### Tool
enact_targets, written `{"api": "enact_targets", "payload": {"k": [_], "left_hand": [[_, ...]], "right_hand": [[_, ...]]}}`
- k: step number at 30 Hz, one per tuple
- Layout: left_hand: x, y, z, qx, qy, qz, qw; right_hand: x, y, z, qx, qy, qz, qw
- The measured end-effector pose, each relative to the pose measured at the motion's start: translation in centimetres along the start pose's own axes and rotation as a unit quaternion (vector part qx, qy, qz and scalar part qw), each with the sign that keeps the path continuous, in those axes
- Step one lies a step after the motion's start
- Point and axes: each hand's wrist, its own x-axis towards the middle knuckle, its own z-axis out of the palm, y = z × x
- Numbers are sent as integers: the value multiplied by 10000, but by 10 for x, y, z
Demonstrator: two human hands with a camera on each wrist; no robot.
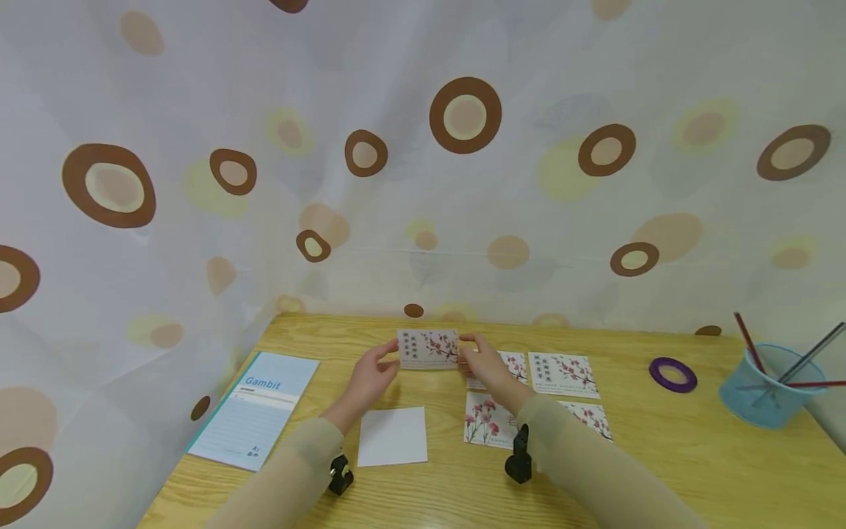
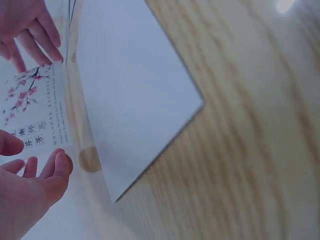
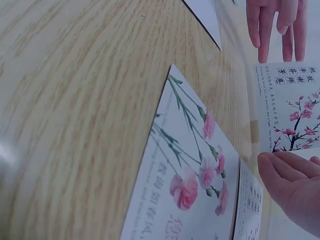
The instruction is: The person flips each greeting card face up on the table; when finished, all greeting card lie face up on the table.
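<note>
A plum-blossom greeting card (image 1: pixel 428 349) stands raised near the back of the table, its printed side facing me. My left hand (image 1: pixel 366 378) pinches its left edge, and my right hand (image 1: pixel 492 371) pinches the right edge. In the right wrist view, the right thumb and fingers (image 3: pixel 280 172) lie at the card's border. Below it is a blank white card (image 1: pixel 393 437), face plain, lying flat. Under and beside my right forearm lie several printed cards, among them a carnation card (image 1: pixel 485 419) and a blossom card (image 1: pixel 563 375), partly covered by the arm.
At the left lies a blue-and-white notebook (image 1: pixel 254 411) marked Gambit. To the right are a purple ring (image 1: pixel 654 371), perhaps a tape roll, and a light blue bucket (image 1: pixel 760 411) holding pencils. A spotted curtain (image 1: pixel 410 206) hangs behind the wooden table (image 1: pixel 463 492).
</note>
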Motion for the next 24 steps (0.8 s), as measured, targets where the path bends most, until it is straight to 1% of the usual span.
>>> {"api": "enact_targets", "payload": {"k": [4, 9, 12, 18, 24], "left_hand": [[2, -1, 4, -19, 56, -47, 10000], [3, 0, 8, -33, 153, -157, 9998], [4, 0, 10, -10, 182, -229, 9996], [4, -1, 11, -179, 157, -399, 9989], [5, -1, 12, -76, 200, -535, 9983]], "right_hand": [[0, 1, -2, 169, -109, -104, 9997], [-2, 1, -5, 586, -366, -278, 9972], [-5, 1, -6, 584, -430, -361, 9967], [-10, 3, -8, 518, -510, -508, 9961], [-12, 5, -8, 204, -338, -613, 9973]]}}
